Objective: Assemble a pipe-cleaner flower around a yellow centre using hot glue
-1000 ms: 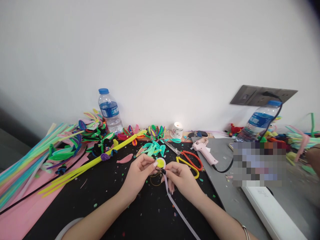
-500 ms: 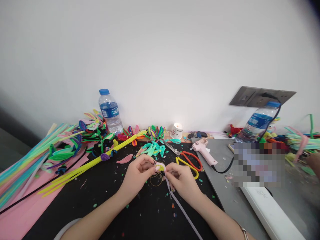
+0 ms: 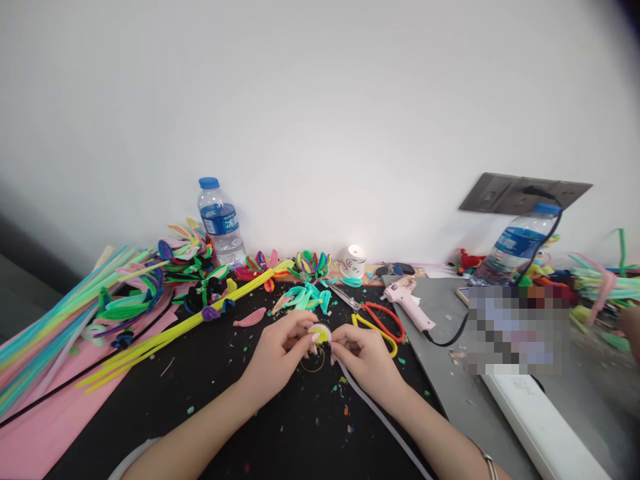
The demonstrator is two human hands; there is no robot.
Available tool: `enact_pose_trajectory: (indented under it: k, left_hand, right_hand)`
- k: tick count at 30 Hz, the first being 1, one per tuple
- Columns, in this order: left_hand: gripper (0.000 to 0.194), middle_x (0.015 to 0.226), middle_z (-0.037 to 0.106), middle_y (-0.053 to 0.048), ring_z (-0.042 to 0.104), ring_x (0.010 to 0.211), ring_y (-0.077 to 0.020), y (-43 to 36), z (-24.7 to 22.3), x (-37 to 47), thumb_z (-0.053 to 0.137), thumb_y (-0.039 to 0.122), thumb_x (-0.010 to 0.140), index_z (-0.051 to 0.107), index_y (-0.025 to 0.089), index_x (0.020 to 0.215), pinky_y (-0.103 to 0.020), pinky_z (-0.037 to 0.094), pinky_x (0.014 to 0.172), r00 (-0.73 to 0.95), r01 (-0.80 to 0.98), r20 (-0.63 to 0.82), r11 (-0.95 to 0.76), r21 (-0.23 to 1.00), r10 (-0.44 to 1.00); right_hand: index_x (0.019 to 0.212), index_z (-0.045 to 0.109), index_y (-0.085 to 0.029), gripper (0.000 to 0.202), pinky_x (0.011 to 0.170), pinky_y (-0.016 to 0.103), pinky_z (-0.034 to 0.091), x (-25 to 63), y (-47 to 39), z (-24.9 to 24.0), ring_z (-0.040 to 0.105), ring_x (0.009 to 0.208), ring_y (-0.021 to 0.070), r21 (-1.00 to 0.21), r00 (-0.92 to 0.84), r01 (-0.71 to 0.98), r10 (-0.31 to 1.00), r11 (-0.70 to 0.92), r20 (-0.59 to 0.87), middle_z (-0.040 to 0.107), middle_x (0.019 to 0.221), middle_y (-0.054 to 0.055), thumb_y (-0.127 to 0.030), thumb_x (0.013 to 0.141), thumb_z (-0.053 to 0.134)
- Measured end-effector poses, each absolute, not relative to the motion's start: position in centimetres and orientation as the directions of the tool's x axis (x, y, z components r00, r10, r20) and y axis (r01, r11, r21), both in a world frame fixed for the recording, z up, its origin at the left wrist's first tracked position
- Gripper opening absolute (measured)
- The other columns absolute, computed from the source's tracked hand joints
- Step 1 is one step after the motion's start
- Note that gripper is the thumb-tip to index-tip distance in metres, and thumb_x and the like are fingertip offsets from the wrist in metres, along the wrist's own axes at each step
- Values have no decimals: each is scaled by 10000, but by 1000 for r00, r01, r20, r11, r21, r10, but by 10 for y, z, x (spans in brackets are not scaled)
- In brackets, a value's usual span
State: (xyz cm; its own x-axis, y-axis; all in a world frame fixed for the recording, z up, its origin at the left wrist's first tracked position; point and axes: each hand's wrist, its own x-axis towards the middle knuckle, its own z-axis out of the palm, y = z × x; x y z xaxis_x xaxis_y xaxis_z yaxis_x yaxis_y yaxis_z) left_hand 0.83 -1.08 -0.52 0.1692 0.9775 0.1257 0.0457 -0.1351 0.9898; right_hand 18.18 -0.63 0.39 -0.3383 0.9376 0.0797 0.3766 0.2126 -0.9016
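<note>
Over the black mat (image 3: 280,440), my left hand (image 3: 280,350) pinches a small yellow-and-white pipe cleaner coil (image 3: 321,333) between thumb and fingers. The thumb and fingertips of my right hand (image 3: 367,357) close on the coil's right edge. From there a pale lavender-white pipe cleaner (image 3: 370,403) trails under my right hand toward the lower right. A thin gold-coloured loop (image 3: 313,368) shows just below the coil; whether it is joined to it I cannot tell. Scissors with red and yellow handles (image 3: 383,320) lie beyond my right hand.
A pink glue gun (image 3: 410,307) lies at the right, its black cord running to a wall socket. Pipe cleaner bundles (image 3: 65,320) fill the left side. A water bottle (image 3: 220,223), a paper cup (image 3: 353,261) and a second bottle (image 3: 520,240) stand along the wall.
The coil has turned and shows more of its yellow and white face. The pale tail has swung to the right at its lower end. My hands have barely shifted.
</note>
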Motion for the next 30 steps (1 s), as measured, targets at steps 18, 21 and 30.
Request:
enact_pose_trajectory:
  k: [18, 21, 30]
  left_hand:
    - [182, 731, 671, 3, 632, 599, -108, -4, -3, 8, 710, 284, 691, 624, 171, 804, -202, 532, 579, 17, -200, -65, 67, 977, 998]
    - [199, 711, 666, 1, 632, 598, -106, -4, -4, 9, 719, 292, 684, 620, 159, 794, -195, 531, 569, 32, -212, -83, 88, 973, 996]
    - [208, 757, 679, -16, 676, 635, -144, -5, -8, 9, 704, 302, 702, 581, 154, 779, -238, 545, 592, 123, -179, -107, 128, 976, 987]
  right_hand:
    - [1033, 568, -195, 347, 411, 144, 364, 188, 4, 3, 463, 483, 31, -992, -420, -98, 907, -83, -35, 610, 902, 10, -153, 697, 645]
    - [1019, 592, -191, 371, 459, 157, 390, 185, 2, -1, 479, 524, 45, -995, -387, -102, 921, 14, 52, 602, 851, 0, -141, 663, 686]
    - [800, 610, -150, 197, 356, 163, 297, 188, 3, 0, 392, 360, 45, -997, -269, -74, 961, 38, 57, 546, 517, -37, -344, 822, 581]
